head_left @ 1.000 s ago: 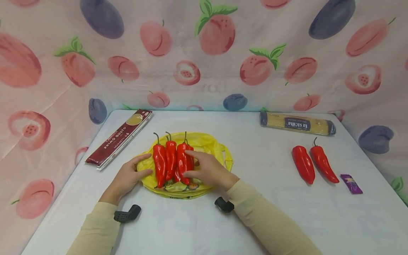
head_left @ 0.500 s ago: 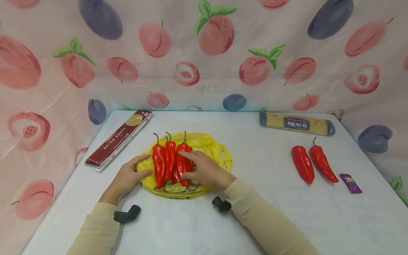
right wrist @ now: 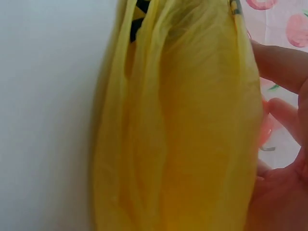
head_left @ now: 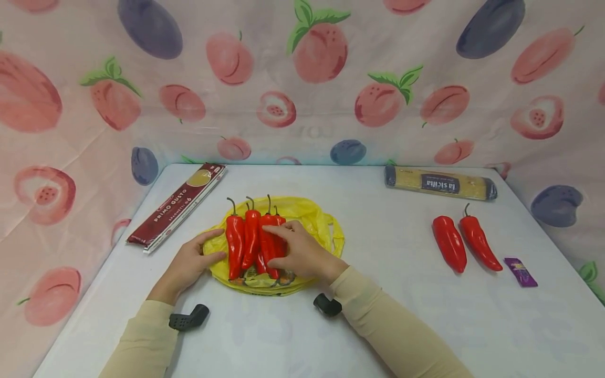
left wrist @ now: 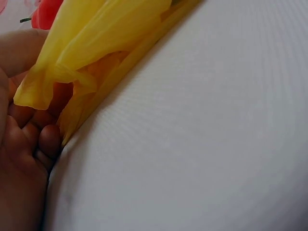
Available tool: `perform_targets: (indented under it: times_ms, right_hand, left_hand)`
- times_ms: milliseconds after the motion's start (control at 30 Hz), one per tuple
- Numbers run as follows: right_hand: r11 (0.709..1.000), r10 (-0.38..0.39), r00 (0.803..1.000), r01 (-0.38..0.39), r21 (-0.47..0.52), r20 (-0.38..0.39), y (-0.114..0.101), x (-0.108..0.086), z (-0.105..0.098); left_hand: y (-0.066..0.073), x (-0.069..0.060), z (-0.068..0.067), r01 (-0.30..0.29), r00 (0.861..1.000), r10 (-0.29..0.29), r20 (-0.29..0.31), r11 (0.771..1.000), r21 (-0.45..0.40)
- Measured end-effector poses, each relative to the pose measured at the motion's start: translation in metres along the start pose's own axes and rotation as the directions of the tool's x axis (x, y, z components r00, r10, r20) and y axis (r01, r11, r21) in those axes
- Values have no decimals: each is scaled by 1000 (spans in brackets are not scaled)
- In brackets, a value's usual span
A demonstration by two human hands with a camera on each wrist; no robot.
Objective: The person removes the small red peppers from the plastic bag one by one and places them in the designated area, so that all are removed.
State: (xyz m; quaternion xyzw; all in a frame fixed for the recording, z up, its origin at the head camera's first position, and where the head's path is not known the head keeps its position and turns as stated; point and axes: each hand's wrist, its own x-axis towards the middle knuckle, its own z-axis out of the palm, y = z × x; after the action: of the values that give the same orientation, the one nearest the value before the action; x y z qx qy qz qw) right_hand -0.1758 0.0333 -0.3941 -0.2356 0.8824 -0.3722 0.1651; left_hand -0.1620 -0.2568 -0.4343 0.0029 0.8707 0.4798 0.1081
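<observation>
Several red peppers [head_left: 235,244] with dark stems lie side by side on a crumpled yellow plastic bag [head_left: 304,207], left of the table's middle. My left hand [head_left: 189,258] holds the bag's left edge; in the left wrist view, curled fingers [left wrist: 49,138] lie against the yellow plastic [left wrist: 110,29]. From the right, my right hand [head_left: 304,249] grips the rightmost peppers [head_left: 267,242], thumb and index finger apart on them. Its palm and other fingers are hidden in the head view. Bag folds [right wrist: 207,120] block most of the right wrist view.
A dark red spaghetti packet [head_left: 176,207] lies at the back left, a clear pasta packet [head_left: 440,183] at the back right. Two more red peppers [head_left: 450,244] and a small purple sachet [head_left: 521,272] lie on the right. Fruit-printed cloth [head_left: 312,105] rises behind the table.
My right hand has shifted slightly left over the bag. The pepper under it has turned and moved left, so another pepper beside it shows more. My left hand stays in place.
</observation>
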Motion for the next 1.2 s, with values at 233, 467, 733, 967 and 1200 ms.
perform_targets:
  times_ms: [233,467,733,967,1200]
  right_hand:
    - [1000,-10,1000,10,19,4,1,0,3]
    - [999,-34,999,34,35,2,2,2,4]
    - [998,-21,999,23,65,-31,1,1,7]
    - [994,13,998,-6,109,-65,2,-1,4]
    - [994,22,996,-13,109,-86,7,-6,-10]
  left_hand:
    - [1,0,-1,4,1000,-4,8,1000,14]
    - [0,1,-1,12,1000,-12,11,1000,12]
    - [-1,0,0,-4,1000,4,6,1000,14]
    - [0,0,0,0,1000,0,2,1000,6]
    - [1,0,1,-2,1000,2,-2,1000,19]
